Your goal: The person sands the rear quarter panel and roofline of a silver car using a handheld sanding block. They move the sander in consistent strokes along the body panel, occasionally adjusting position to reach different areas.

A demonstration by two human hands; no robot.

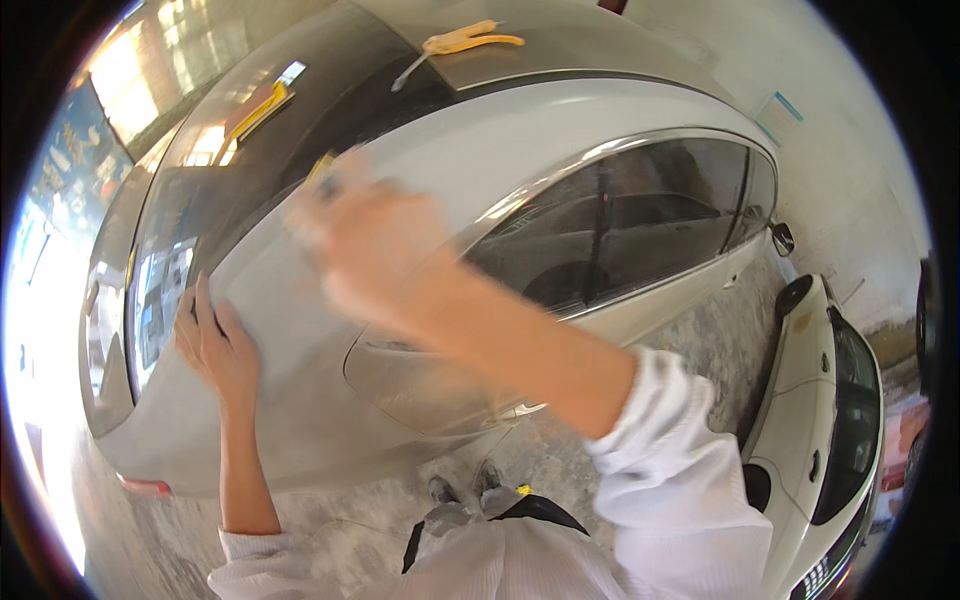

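Observation:
My left hand point(218, 345) lies with its fingers stretched out on the dull grey rear body panel point(290, 345) of a car, close to the rear window's edge. My right hand point(375, 235) is raised over the pale rear roof pillar point(440, 140) beside the rear window point(290, 150). Motion smears it, but the fingers look curled round something with a bit of yellow and dark at the fingertips. What that thing is, and whether it touches the car, I cannot make out.
On the rear window lies a flat yellow-edged tool point(262, 110). A yellow-handled tool point(472, 38) with a thin metal end rests near the roof's rear edge. A second white car point(810, 430) stands at the right, and a pale wall point(830, 130) rises beyond.

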